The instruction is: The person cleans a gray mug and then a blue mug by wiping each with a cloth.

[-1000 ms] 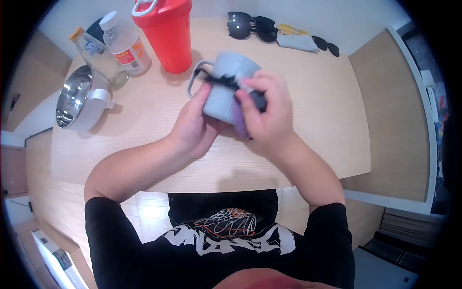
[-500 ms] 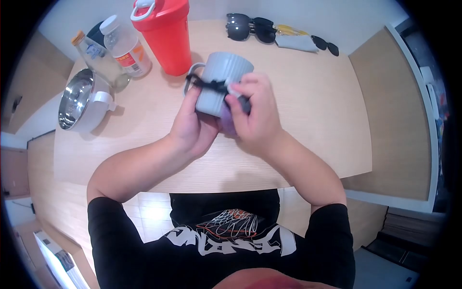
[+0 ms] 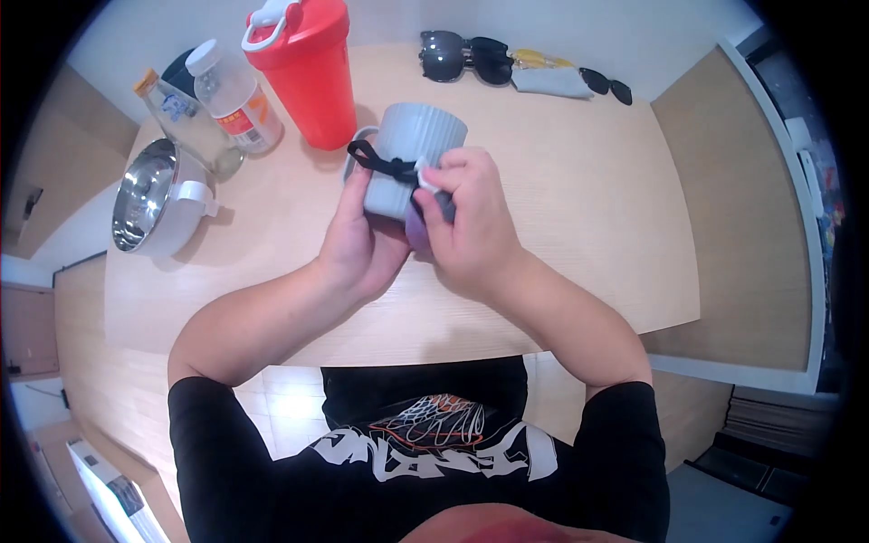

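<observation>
Above the bench point(image 3: 597, 244): strap fiddling on a mug point(image 3: 421, 131), apparently

We've got the left hand point(image 3: 360, 240) gripping the mug, the right hand point(image 3: 475, 222) pinching a pale bit point(image 3: 423, 170) by the black strap point(image 3: 396, 167). Next move probably calls for a steady mug. Front edge point(image 3: 412, 360) runs under our forearms point(image 3: 258, 317); open room's right, red tumbler point(image 3: 308, 86) just beyond the mug.

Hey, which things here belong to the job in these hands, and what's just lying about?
Seemingly part of the job:
- ridged grey mug
- black strap
- purple item, mostly hidden

Apparently just lying about:
- red shaker
- white-capped bottle
- orange-capped bottle
- metal-lined bowl
- larger sunglasses
</observation>
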Motion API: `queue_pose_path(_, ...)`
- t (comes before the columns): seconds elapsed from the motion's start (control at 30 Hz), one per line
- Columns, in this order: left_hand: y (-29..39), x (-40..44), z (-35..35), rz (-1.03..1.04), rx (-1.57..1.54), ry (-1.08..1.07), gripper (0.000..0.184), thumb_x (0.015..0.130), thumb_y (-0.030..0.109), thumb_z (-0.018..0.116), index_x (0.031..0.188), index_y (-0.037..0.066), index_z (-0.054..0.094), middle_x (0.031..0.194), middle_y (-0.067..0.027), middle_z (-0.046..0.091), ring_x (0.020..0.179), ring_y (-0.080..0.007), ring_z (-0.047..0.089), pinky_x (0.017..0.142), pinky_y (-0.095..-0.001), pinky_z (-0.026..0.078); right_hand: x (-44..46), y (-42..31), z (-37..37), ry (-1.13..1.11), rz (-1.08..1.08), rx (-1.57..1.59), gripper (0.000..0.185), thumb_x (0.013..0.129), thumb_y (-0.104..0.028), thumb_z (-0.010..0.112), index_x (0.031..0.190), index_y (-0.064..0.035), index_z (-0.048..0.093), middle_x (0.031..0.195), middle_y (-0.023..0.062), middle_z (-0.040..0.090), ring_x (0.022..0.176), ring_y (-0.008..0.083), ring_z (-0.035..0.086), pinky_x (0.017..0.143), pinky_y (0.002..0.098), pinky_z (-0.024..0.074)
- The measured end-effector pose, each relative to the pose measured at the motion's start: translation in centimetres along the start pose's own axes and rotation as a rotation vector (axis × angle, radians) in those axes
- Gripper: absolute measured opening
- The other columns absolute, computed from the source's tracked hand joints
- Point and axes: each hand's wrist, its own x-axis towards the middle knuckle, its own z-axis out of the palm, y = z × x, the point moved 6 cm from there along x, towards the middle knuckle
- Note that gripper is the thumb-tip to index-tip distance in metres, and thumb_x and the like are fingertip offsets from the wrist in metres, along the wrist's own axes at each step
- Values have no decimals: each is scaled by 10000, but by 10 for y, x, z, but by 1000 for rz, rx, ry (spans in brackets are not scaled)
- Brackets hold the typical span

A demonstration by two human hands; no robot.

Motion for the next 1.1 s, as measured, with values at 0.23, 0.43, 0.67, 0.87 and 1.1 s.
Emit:
queue_pose_path(0.23,-4,-2,14,10,93,-10,617,1021,570,375,1447,123,369,1419,-107,488,1306,-255,488,1094,-460,395,13,50,-11,197,163,52,262,875,-13,647,1094,8,504,1042,212,507,919,366,530,837,421,456)
queue_pose_path(0.43,0,-1,-1,-54,-103,26,648,1009,602,363,1419,103,412,1407,-122,496,1304,-271,493,1098,-485,390,-2,-13,9,-35,-31,-33,322,817,-6,691,1083,-23,509,1036,192,507,932,383,523,828,435,441)
queue_pose_path(0.67,-1,-4,12,14,6,37,576,1036,519,354,1442,110,362,1432,-127,469,1307,-283,487,1077,-494,406,12,39,-7,125,186,21,231,870,-22,662,1049,2,518,991,188,550,913,355,552,814,417,468)
queue_pose_path(0.87,-4,-2,10,-37,8,-33,559,1030,540,341,1416,145,424,1383,-85,519,1288,-250,500,1096,-478,386,16,41,-12,176,76,-37,268,855,-13,684,1058,6,511,1010,179,535,875,346,552,774,388,473)
queue_pose_path(1.1,1,-1,3,-9,-100,59,564,1012,551,392,1389,138,460,1357,-69,539,1266,-232,516,1100,-460,383,5,-15,3,-60,-94,-99,351,783,-20,731,1070,-38,530,1004,170,538,870,372,551,749,432,473)
